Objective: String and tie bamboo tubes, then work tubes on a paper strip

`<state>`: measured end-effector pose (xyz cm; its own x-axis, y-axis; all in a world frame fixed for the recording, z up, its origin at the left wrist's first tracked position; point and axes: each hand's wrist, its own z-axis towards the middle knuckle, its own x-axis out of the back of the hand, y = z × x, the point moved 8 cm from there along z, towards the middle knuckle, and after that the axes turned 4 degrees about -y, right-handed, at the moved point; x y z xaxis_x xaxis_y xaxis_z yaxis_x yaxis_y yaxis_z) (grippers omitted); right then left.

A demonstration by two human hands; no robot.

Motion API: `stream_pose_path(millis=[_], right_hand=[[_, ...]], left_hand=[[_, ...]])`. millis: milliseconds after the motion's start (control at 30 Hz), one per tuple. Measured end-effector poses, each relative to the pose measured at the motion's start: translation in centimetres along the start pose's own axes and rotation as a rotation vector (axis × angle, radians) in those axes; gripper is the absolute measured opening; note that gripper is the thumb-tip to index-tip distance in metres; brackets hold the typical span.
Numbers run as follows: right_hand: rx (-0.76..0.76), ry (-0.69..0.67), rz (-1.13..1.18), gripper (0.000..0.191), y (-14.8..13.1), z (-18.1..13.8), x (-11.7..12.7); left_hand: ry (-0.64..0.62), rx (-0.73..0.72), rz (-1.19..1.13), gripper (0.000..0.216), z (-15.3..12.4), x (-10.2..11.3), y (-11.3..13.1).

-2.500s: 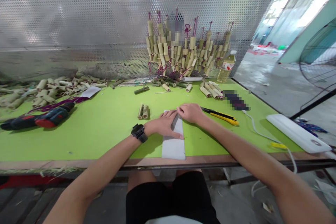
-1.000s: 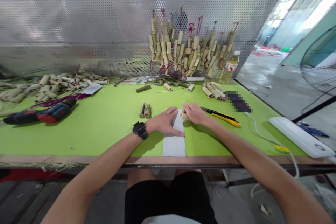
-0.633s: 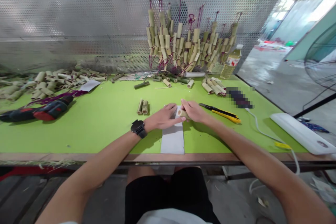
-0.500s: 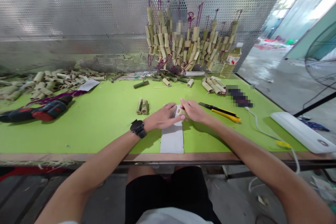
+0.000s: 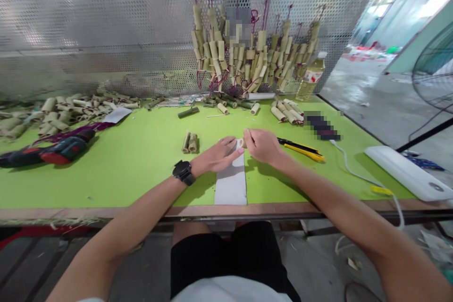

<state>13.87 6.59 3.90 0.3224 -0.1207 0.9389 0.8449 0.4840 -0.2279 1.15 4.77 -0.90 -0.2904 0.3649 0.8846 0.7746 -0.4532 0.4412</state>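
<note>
A grey sandpaper sheet [image 5: 230, 185] lies on the green table [image 5: 141, 160] near its front edge. My left hand [image 5: 216, 155], with a black watch on the wrist, rests flat on the sheet's upper part, fingers stretched out. My right hand [image 5: 262, 145] is closed round a short bamboo piece [image 5: 242, 143], whose cut end shows at my fingertips, held just above the sheet's far end. Two more short bamboo pieces [image 5: 189, 142] lie side by side left of my left hand.
A yellow-and-black utility knife [image 5: 300, 147] lies right of my right hand. A cordless drill [image 5: 53, 150] sits at the left, loose bamboo pieces [image 5: 67, 113] behind it. Strung bamboo bundles [image 5: 247, 56] hang on the perforated metal wall. An oil bottle [image 5: 310, 78] and a white device [image 5: 403, 172] with cable stand right.
My right hand has lifted the bamboo piece off the sandpaper and turned its cut end toward me. My left hand has stayed flat on the sheet. The camera has tilted slightly.
</note>
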Motion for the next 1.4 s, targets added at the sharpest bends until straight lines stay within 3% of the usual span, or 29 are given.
stream_pose_path(millis=[167,367,500,633,867,1400], right_hand=[[-0.024,-0.022,-0.081,0.05,0.6,0.1,-0.5],[-0.04,-0.133,-0.104,0.047,1.6,0.8,-2.3],[-0.133,-0.151,-0.1,0.052,2.3,0.8,-2.5],[-0.207,-0.236,-0.155,0.061,2.9,0.6,-2.8],[-0.19,-0.344,-0.257,0.064,2.3,0.1,-3.2],[-0.193,-0.282,-0.234,0.066,2.0,0.0,-3.0]], left_hand=[[-0.026,0.013,0.025,0.101,0.1,-0.2,0.0],[-0.074,0.043,0.066,0.128,0.0,-0.7,-0.3],[-0.09,0.037,0.079,0.139,-0.1,-0.8,-0.3],[-0.108,0.037,0.106,0.14,0.0,-1.0,-0.5],[-0.111,0.026,0.131,0.146,0.3,-1.3,-0.8],[-0.089,0.024,0.136,0.145,0.3,-1.2,-0.5]])
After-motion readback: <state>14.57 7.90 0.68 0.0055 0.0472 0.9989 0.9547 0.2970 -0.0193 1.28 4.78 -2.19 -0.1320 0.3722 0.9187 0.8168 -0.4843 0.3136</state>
